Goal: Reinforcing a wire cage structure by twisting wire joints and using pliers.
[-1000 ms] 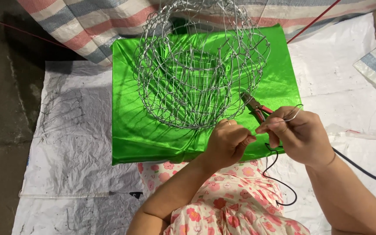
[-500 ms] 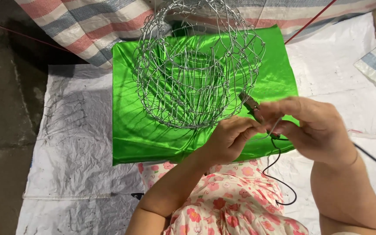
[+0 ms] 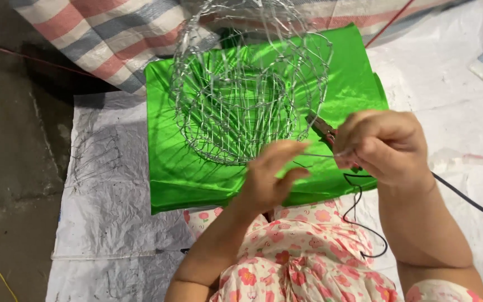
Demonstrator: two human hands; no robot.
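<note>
Across the left of the frame, a white plastic sheet (image 3: 113, 218) is lying over dark concrete floor (image 3: 12, 140), with a striped tarp (image 3: 102, 39) at the upper left. At centre, a wire mesh basket (image 3: 241, 95) is resting on shiny green fabric (image 3: 185, 173). Below it, the left hand (image 3: 269, 179) is pinching a thin strand of wire (image 3: 317, 155) between thumb and fingertips. Right of centre, the right hand (image 3: 387, 145) is clenching red-handled pliers (image 3: 322, 127), their nose pointing at the basket's rim. A black cable (image 3: 364, 223) is trailing down over the floral-print lap (image 3: 297, 263).
</note>
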